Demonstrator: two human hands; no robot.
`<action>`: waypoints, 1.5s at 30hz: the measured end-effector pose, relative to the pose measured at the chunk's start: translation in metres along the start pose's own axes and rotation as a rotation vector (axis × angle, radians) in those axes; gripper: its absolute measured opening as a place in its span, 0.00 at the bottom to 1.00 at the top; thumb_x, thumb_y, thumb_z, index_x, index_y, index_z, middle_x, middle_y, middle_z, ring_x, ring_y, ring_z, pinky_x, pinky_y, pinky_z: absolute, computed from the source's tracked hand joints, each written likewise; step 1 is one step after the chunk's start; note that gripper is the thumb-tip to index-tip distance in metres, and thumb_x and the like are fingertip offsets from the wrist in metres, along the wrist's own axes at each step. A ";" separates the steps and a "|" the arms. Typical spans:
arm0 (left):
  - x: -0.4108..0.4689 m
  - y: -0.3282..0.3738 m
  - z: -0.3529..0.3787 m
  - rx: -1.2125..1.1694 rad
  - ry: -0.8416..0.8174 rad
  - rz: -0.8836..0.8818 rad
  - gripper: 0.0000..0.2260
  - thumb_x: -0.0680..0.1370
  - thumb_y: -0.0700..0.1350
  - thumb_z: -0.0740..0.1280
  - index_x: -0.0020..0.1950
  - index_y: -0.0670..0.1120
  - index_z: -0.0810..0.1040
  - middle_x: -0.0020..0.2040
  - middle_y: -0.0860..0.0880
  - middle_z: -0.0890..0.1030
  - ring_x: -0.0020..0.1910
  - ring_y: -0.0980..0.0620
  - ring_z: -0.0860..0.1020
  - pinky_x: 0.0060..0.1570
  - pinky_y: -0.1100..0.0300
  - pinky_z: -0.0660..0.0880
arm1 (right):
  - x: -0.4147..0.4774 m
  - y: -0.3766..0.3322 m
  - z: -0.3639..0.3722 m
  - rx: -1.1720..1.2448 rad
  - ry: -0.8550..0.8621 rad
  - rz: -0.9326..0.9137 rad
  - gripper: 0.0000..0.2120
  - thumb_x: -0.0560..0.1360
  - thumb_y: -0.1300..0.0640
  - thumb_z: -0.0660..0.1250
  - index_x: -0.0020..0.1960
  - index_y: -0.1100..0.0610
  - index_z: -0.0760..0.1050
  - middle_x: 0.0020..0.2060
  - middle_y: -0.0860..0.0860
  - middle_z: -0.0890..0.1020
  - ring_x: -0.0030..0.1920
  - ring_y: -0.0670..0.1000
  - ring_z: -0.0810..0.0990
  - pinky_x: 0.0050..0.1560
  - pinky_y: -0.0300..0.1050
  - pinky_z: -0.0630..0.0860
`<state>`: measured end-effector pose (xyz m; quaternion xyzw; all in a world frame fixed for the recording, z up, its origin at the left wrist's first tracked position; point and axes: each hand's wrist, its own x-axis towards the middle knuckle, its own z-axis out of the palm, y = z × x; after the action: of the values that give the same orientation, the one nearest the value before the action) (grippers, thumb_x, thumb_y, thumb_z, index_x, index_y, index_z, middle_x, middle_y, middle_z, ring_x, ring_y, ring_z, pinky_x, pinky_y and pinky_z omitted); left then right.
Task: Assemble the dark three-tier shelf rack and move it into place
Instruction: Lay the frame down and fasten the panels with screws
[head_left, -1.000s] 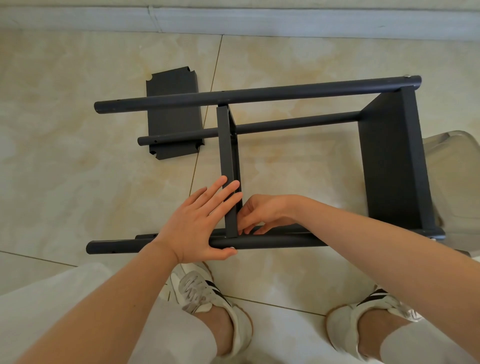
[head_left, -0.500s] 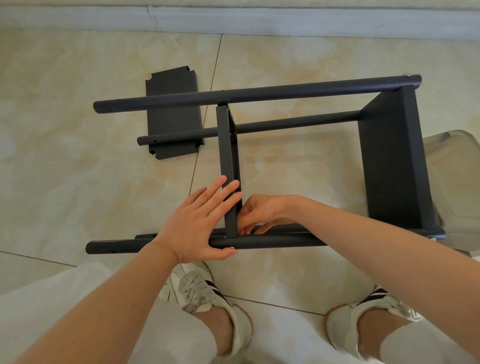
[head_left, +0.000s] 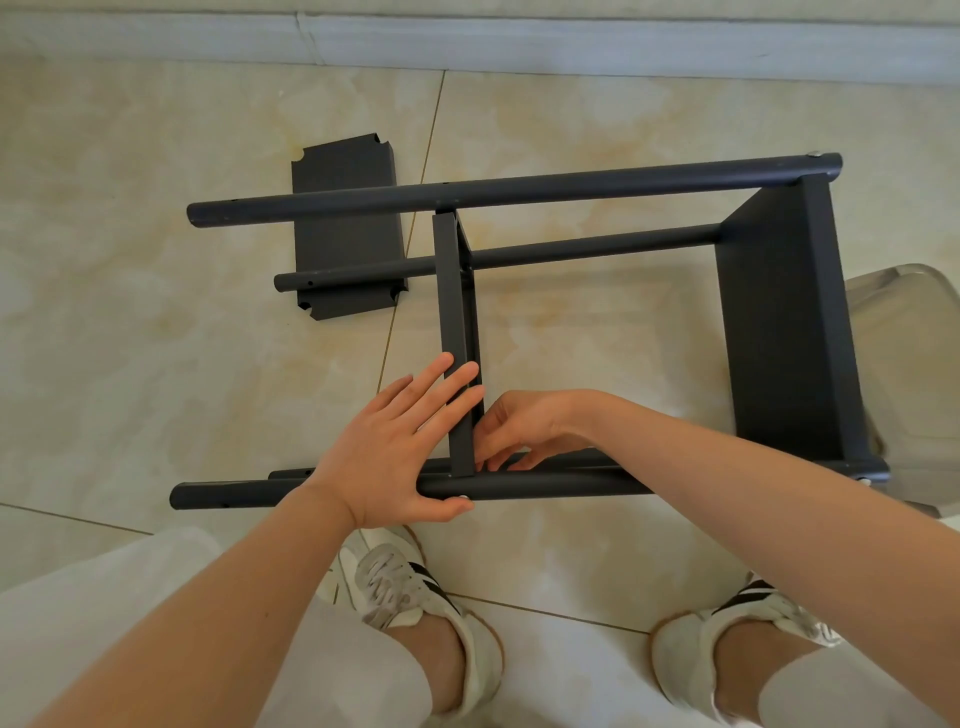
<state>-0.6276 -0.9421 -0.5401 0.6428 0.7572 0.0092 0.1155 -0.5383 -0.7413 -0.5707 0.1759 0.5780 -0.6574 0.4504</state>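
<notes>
The rack (head_left: 519, 189) lies on its side on the tiled floor (head_left: 130, 312), just ahead of the person's feet; its long axis runs left to right, the free pole ends pointing left and the closed end to the right. At far left those pole ends stand bare, with small holes in them; behind them a loose panel (head_left: 343, 171) lies flat on the tiles, its long side running away from the person, the two far poles crossing over it. The left hand (head_left: 384, 452) is spread flat, fingers straight and a little apart, their tips pressing against the left face of the mid shelf (head_left: 452, 291); the thumb runs along the underside of the near pole (head_left: 545, 486). The mid shelf shows edge-on, set crosswise between far and near poles. The right hand (head_left: 524, 426) sits just right of it, fingers curled down into the corner where shelf meets near pole; whether they pinch anything there I cannot tell. Further right the end shelf (head_left: 784, 332) spans the poles, also crosswise; beside it stands a clear plastic seat (head_left: 904, 332). Below, white shoes (head_left: 405, 587) and pale trousers.
</notes>
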 end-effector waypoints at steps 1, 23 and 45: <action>0.000 0.000 0.000 0.000 0.001 0.001 0.46 0.73 0.73 0.59 0.83 0.50 0.48 0.84 0.51 0.47 0.82 0.47 0.45 0.78 0.49 0.50 | 0.000 0.000 0.000 0.013 -0.002 -0.002 0.05 0.78 0.58 0.69 0.46 0.54 0.84 0.46 0.51 0.85 0.50 0.49 0.81 0.58 0.48 0.77; 0.001 0.000 -0.002 -0.007 -0.004 -0.003 0.46 0.73 0.73 0.59 0.83 0.50 0.49 0.84 0.51 0.47 0.82 0.47 0.45 0.78 0.49 0.50 | 0.002 0.004 0.000 0.058 -0.018 -0.003 0.07 0.77 0.58 0.70 0.52 0.59 0.83 0.48 0.54 0.85 0.52 0.52 0.83 0.64 0.53 0.77; 0.001 -0.001 0.000 -0.004 -0.011 -0.005 0.46 0.74 0.73 0.59 0.83 0.50 0.48 0.84 0.51 0.47 0.82 0.47 0.45 0.78 0.48 0.51 | 0.000 0.001 0.001 0.059 -0.015 0.032 0.04 0.77 0.58 0.70 0.48 0.57 0.83 0.45 0.53 0.85 0.50 0.53 0.83 0.60 0.52 0.78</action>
<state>-0.6283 -0.9414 -0.5407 0.6408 0.7581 0.0070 0.1210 -0.5372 -0.7424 -0.5715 0.1933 0.5521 -0.6683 0.4596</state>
